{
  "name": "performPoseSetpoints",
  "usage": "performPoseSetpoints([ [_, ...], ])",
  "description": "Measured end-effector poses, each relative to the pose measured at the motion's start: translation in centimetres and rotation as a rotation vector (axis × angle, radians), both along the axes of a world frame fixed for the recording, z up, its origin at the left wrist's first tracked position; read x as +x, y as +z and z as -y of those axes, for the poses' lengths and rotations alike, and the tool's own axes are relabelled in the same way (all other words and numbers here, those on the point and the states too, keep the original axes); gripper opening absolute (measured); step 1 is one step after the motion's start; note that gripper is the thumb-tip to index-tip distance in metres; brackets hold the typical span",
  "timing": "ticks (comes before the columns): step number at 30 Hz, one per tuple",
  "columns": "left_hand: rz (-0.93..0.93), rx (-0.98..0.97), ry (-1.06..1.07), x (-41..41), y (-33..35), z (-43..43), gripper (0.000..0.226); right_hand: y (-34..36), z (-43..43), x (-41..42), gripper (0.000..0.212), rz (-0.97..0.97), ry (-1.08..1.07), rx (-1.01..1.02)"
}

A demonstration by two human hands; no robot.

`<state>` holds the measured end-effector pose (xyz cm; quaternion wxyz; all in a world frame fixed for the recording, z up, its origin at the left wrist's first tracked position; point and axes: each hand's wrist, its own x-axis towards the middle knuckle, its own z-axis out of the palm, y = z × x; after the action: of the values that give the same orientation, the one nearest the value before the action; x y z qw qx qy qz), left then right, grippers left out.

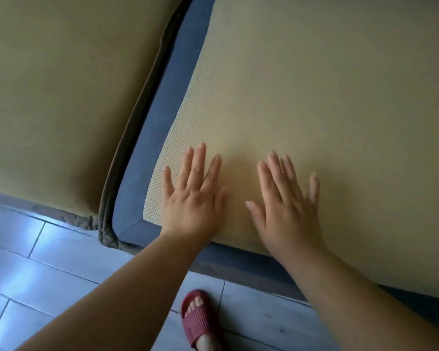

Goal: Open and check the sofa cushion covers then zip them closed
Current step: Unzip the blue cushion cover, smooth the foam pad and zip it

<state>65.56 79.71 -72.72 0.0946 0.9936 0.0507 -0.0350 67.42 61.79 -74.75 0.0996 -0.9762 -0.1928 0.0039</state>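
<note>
Both hands lie flat with fingers spread on the yellow cushion (327,97), near its front corner. The left hand (193,198) is by the cushion's blue edge (160,117), and the right hand (287,209) is just beside it. The cushion runs off the picture at the top and right. Another cushion (61,84) on the left is cut off too. A red slipper (197,323) stands on the floor (48,262).
</note>
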Motion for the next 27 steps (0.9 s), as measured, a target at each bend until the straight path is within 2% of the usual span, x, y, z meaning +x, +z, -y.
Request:
performPoseSetpoints([
  [2, 0.04, -0.027, -0.076, -0.4, -0.2, 2.4, 0.058, -0.3, 1.9, -0.7, 0.065, -0.016, -0.041, 0.002],
  [5, -0.074, -0.022, -0.073, -0.8, -1.4, 4.9, 0.061, -0.7, 2.5, -1.1, 0.067, -0.105, -0.039, -0.036],
  [7, -0.023, -0.008, -0.037, -0.4, -1.3, 5.8, 0.061, 0.2, 3.3, -0.5, 0.064, -0.061, -0.058, 0.018],
  [9, 0.041, -0.037, -0.116, 0.4, -0.2, 7.9, 0.059, 0.6, 5.8, -0.3, 0.064, -0.023, -0.092, 0.004],
  [11, 0.004, -0.032, -0.162, 1.1, -0.6, 9.9, 0.061, 0.2, 8.7, -1.0, 0.067, -0.071, -0.128, -0.029],
  [14, -0.11, -0.024, -0.119, 1.3, -1.7, 11.6, 0.069, -0.5, 11.1, -1.4, 0.071, -0.149, -0.098, -0.052],
  [18, 0.001, -0.033, -0.227, 1.4, -0.8, 14.2, 0.064, 0.3, 13.6, -0.6, 0.068, -0.075, -0.165, -0.042],
  [22, -0.101, -0.005, -0.226, 1.4, -1.6, 17.6, 0.072, -0.3, 16.9, -1.5, 0.069, -0.129, -0.172, -0.021],
  [25, 0.016, -0.033, -0.194, 1.9, -0.1, 19.9, 0.063, 1.0, 19.7, -1.3, 0.066, -0.029, -0.297, 0.027],
  [27, 0.037, -0.051, -0.241, 1.9, 0.4, 21.9, 0.06, 0.8, 22.2, -1.8, 0.067, -0.042, -0.343, -0.015],
])
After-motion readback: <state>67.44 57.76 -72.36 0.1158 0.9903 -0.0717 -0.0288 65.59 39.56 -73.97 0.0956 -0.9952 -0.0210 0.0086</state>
